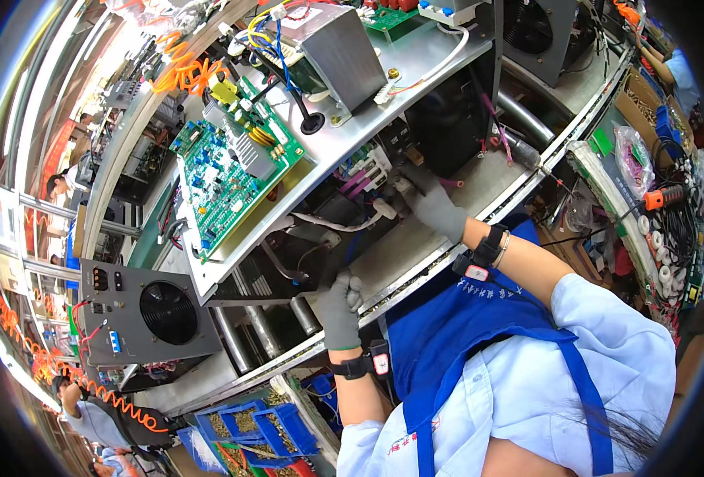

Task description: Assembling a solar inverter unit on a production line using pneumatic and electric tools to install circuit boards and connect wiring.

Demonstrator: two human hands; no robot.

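Observation:
An open grey metal machine chassis stands in front of me, with a large green circuit board and a silver metal box on its top plate. My right hand, in a grey glove, reaches into the side opening beside white connectors with purple wires. Its fingers look pinched together in the shade; what lies between them is hidden. Lower down, my gloved left hand has its fingers curled by the chassis's lower edge, and I cannot make out what they hold. A white cable runs between both hands.
A grey panel with a round fan stands at the left on the roller conveyor. Blue bins of small parts lie lower left. On the right, a bench holds an orange-handled tool and cables. Other people work at the far left and upper right.

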